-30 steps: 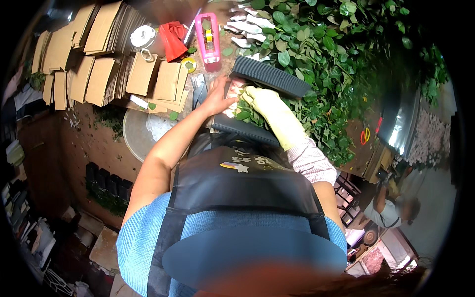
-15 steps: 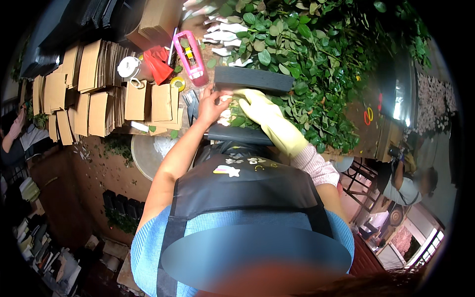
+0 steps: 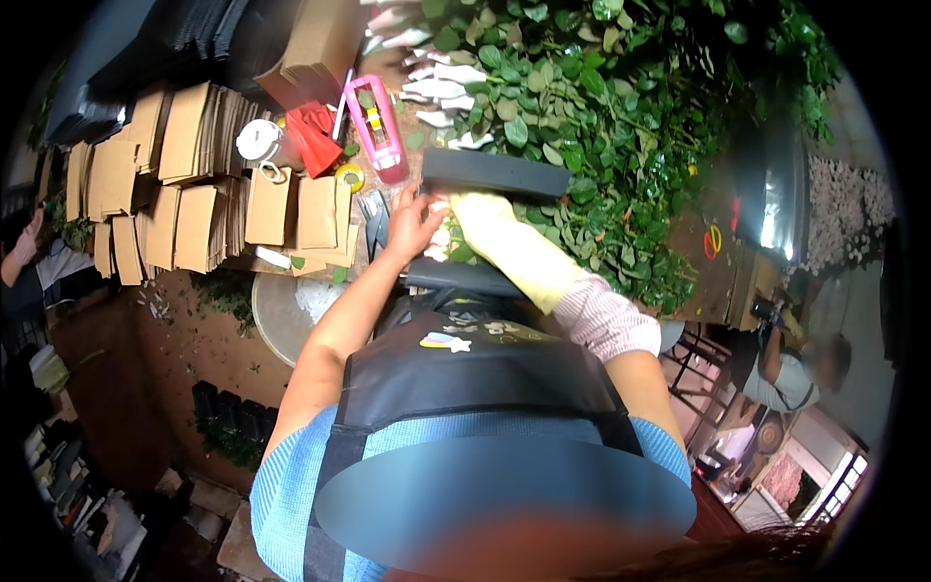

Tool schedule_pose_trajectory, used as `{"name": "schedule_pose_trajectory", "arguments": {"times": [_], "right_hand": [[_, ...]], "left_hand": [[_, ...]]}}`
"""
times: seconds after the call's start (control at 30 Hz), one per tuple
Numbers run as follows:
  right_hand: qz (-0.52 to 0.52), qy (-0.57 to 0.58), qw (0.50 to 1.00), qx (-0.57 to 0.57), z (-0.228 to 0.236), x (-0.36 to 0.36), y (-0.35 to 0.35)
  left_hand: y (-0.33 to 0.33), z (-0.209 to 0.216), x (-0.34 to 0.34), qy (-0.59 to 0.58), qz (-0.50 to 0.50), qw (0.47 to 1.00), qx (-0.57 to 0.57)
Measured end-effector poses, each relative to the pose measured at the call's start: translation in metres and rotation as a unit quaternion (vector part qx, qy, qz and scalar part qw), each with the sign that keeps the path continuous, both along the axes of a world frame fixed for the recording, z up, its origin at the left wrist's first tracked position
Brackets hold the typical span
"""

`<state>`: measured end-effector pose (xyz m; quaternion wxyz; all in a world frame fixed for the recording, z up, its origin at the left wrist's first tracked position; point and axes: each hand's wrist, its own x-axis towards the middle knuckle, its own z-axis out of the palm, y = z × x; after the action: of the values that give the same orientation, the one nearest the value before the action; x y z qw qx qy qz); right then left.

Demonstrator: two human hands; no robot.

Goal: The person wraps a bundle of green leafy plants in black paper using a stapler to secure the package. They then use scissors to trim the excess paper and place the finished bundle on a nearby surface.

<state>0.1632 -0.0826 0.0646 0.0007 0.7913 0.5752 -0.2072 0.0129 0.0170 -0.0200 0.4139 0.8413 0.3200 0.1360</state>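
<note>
Between my two hands sits a small bunch of pale stems and leaves [image 3: 444,238], just under the long dark tray [image 3: 495,173] lying across the tabletop [image 3: 718,281]. My left hand [image 3: 412,225] is bare, and its grip is curled around the bunch from the nine o'clock side. My right hand [image 3: 472,209], in a yellow glove, meets the bunch from three o'clock; whether that grip is clamped on it I cannot tell, since the fingertips are hidden. At six o'clock from the bunch a second dark tray edge [image 3: 464,278] lies against my apron [image 3: 485,369]. From twelve round to three o'clock spreads a heap of green leafy branches [image 3: 601,126]. At eleven o'clock lies a pink tape dispenser [image 3: 376,128], with a red cloth [image 3: 315,138] beside it. At nine o'clock stand rows of brown paper bags [image 3: 199,194]. At seven o'clock sits a round metal basin [image 3: 276,315].
</note>
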Motion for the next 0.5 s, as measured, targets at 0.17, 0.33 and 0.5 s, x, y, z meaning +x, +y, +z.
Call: {"name": "schedule_pose_trajectory", "arguments": {"times": [0.17, 0.33, 0.5], "right_hand": [[0.018, -0.021, 0.999, 0.016, -0.001, -0.004, 0.007], [-0.028, 0.058, 0.998, -0.028, 0.084, 0.005, -0.010], [-0.261, 0.321, 0.903, 0.116, 0.164, -0.015, -0.057]], "left_hand": [[0.003, 0.003, 0.002, -0.025, -0.001, 0.999, -0.030], [0.024, 0.043, 0.002, -0.009, -0.050, 0.999, -0.016], [0.151, 0.192, -0.014, -0.268, 0.018, 0.892, 0.363]]}}
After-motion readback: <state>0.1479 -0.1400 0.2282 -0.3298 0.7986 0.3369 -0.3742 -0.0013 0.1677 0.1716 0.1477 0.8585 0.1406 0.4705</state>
